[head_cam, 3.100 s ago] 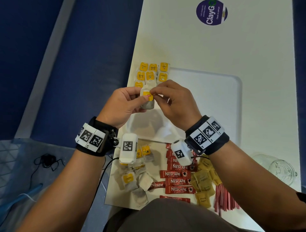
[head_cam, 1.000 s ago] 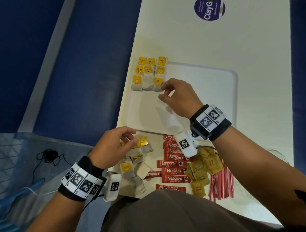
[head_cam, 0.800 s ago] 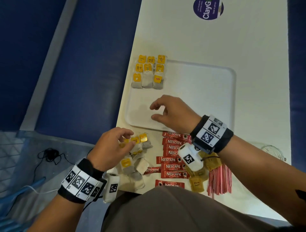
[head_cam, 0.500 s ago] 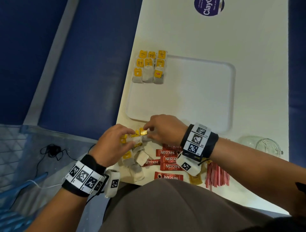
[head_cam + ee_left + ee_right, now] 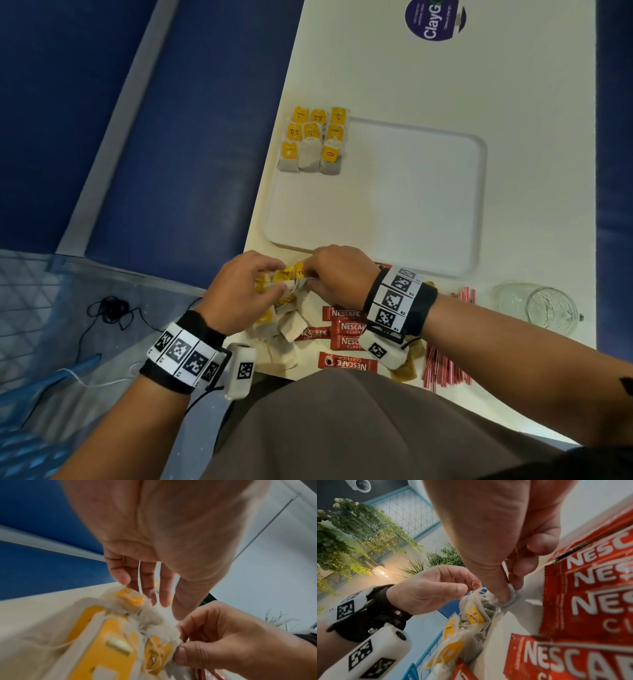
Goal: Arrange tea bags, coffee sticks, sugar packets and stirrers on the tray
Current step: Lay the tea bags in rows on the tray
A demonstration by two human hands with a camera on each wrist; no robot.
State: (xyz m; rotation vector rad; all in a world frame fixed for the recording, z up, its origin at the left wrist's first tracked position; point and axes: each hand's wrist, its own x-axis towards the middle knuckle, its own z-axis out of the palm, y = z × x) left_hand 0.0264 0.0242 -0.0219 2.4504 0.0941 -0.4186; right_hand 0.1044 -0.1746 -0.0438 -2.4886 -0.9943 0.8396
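A white tray [image 5: 428, 205] lies on the table. Several tea bags [image 5: 313, 144] with yellow tags lie in rows at its far left corner. Just in front of the tray's near edge, both hands meet over a tangled clump of loose tea bags [image 5: 284, 329]. My right hand [image 5: 310, 279] pinches the edge of one tea bag [image 5: 173, 639] between thumb and finger. My left hand [image 5: 279, 281] has its thumb and fingertips on the top and strings of the clump [image 5: 476, 609]. Red coffee sticks [image 5: 346, 329], brown sugar packets [image 5: 407, 370] and red stirrers [image 5: 445, 370] lie partly under my right wrist.
A clear glass [image 5: 544, 308] stands at the right, near the tray's near right corner. A purple round sticker [image 5: 435, 19] marks the far end of the table. The table's left edge runs close beside the tray and the tea bag clump.
Both hands held a tea bag over the tray; it now lies in the rows. The left hand dropped to the loose pile, then the right hand came back from the tray to join it.
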